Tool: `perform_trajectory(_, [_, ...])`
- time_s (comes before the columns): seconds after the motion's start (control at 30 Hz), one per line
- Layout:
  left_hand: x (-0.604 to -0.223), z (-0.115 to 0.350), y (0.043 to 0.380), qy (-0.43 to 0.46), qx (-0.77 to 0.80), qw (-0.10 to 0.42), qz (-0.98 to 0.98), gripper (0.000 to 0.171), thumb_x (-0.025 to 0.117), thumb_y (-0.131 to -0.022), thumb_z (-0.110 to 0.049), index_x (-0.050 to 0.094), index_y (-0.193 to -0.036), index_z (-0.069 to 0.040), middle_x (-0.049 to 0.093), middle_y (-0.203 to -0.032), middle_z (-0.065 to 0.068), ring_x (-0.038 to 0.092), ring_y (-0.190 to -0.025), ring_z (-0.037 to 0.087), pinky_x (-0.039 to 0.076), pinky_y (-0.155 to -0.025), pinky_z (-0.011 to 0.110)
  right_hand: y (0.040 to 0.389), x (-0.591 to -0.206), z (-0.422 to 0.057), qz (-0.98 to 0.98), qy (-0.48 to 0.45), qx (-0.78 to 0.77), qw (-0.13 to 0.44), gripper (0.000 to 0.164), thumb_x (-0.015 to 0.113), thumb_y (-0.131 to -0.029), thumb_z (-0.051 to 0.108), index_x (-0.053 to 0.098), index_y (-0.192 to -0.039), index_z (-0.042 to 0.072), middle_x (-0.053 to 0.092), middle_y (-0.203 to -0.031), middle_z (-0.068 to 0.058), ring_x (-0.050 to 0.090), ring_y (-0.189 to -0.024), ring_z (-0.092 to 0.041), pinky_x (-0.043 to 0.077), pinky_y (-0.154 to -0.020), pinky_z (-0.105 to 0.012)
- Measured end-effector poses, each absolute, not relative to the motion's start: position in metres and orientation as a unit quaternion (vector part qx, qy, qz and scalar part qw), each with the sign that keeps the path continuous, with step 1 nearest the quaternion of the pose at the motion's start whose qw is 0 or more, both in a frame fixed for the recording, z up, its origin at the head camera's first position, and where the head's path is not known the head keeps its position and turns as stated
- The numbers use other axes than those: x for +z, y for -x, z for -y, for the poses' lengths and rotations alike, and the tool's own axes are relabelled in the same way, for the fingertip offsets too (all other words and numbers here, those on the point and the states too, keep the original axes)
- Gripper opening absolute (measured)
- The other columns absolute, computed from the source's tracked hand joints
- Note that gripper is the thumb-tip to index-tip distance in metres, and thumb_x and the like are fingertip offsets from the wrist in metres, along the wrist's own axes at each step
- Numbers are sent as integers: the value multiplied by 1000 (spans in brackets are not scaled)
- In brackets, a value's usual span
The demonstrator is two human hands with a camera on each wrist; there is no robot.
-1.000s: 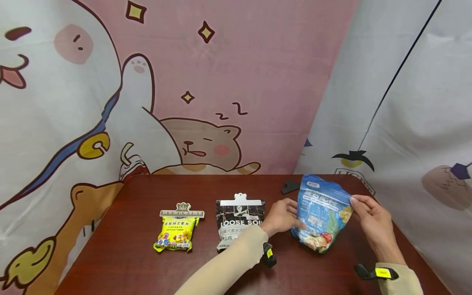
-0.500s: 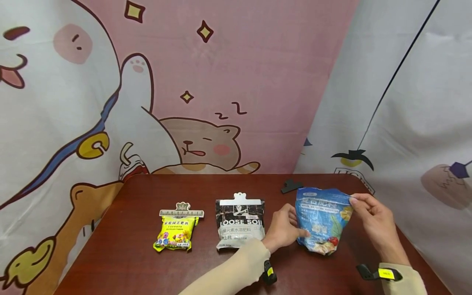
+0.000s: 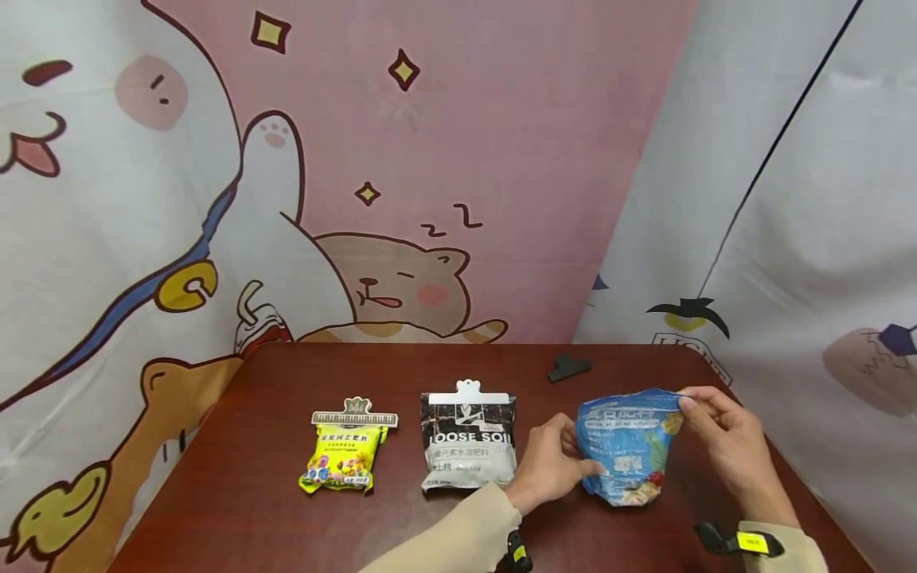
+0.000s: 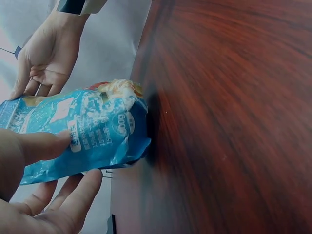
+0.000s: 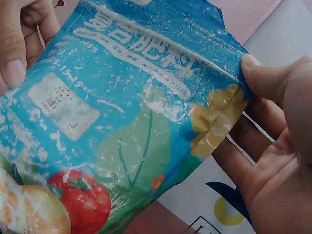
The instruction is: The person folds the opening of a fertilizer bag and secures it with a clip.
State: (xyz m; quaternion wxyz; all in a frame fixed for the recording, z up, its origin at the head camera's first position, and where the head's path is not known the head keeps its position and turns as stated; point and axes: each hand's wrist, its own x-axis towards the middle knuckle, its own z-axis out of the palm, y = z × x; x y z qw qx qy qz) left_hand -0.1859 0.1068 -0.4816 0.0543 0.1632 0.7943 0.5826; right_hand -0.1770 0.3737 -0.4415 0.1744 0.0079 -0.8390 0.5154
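Note:
A blue fertilizer bag [image 3: 623,454], printed with vegetables and a yellow flower, is upright between both hands at the right of the table. My left hand [image 3: 548,465] grips its left side, thumb on the front and fingers behind. At the upper right corner, my right hand [image 3: 738,446] pinches the edge between thumb and fingers. In the left wrist view the bag's bottom [image 4: 139,131] is right at the tabletop. The right wrist view shows the seal line [image 5: 161,44] across the upper part of the bag. Behind the bag lies a loose black clip [image 3: 569,367].
Left of the hands lies a black-and-white soil bag [image 3: 469,454] with a white clip [image 3: 469,393] on its top. Farther left is a yellow fertilizer bag [image 3: 344,458] with a keyboard-patterned clip [image 3: 354,419]. Printed curtains hang behind the brown table [image 3: 236,509].
The blue bag's top has come down and the bag looks shorter in the head view, exposing the whole black clip behind it. Both hands keep their hold; the other bags have stayed put.

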Motion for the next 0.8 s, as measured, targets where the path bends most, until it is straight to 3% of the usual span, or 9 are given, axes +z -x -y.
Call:
perform_trajectory(0.3, [-476, -103, 190, -179, 589, 43, -787, 31, 86, -84, -22, 69, -108, -13, 71, -93, -3, 64, -78, -3, 53, -69, 16, 175, -444, -376, 784, -17, 602, 151, 16, 64, -102, 13, 70, -115, 6, 74, -86, 10, 70, -80, -2, 56, -74, -12])
perform_trajectory(0.5, [-464, -101, 192, -189, 618, 35, -762, 32, 76, -94, -34, 71, -121, -17, 73, -104, -6, 68, -82, -1, 54, -71, 18, 171, -444, -378, 829, 19, 542, 138, 21, 65, -102, 23, 70, -115, 7, 72, -84, 13, 70, -82, 0, 55, -72, -12])
perform_trajectory(0.8, [-464, -100, 193, -198, 671, 17, -715, 28, 66, -101, -38, 74, -120, -19, 79, -109, -2, 73, -98, 2, 57, -83, 19, 168, -444, -376, 856, 53, 495, 142, 32, 67, -101, 33, 70, -113, 4, 71, -83, 12, 71, -78, -1, 54, -70, -13])
